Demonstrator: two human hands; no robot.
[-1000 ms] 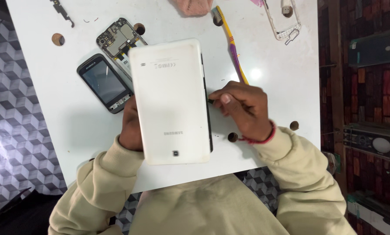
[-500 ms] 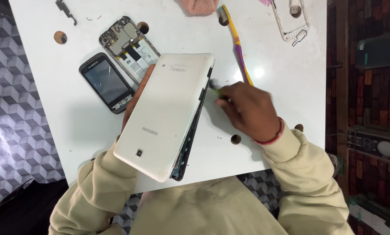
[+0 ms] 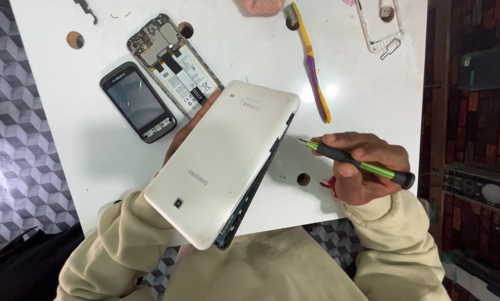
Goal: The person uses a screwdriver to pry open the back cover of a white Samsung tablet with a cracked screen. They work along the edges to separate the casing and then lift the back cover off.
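1. My left hand is under the white tablet, mostly hidden by it. Its fingers curl around the far edge and hold the tablet tilted above the table, back cover facing up.
2. My right hand is closed around a screwdriver with a black and green handle. The thin tip points at the tablet's right edge, where the back cover stands slightly off the dark frame.
3. Below both lies the white table.
4. Further out, left of the tablet, lies a small black phone, screen up.
5. Just beside it lies an opened phone, its battery and board showing.
6. To the right lies a yellow and purple toothbrush.
7. At the far edge are a clear phone frame and another person's hand.
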